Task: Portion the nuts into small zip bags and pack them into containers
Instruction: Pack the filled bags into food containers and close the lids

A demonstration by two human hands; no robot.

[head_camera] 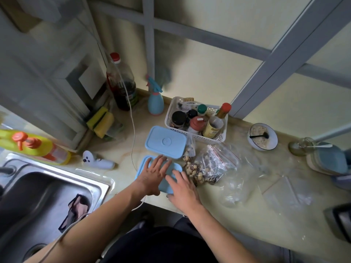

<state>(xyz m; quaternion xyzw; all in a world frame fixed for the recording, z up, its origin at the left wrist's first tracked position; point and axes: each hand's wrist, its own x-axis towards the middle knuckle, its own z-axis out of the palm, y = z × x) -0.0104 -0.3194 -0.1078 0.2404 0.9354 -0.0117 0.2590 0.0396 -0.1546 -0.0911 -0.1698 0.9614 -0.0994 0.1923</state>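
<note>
Two light blue lidded containers sit on the counter. The near container [175,168] lies under both hands: my left hand [154,174] presses flat on its lid with straight spread fingers, and my right hand [183,188] rests on its right front corner. The far container [166,141] stands just behind it, closed. To the right lie clear zip bags of nuts [204,168] with red seal strips, one small bag wedged against the far container. Empty clear bags [283,190] are spread further right.
A white basket [216,137] of bottles and jars stands behind the bags. A steel sink [47,186] is at the left, with a white cable [133,141] crossing the counter. A bowl with a spoon [263,136], a spray bottle [155,103] and sponges [101,120] line the back.
</note>
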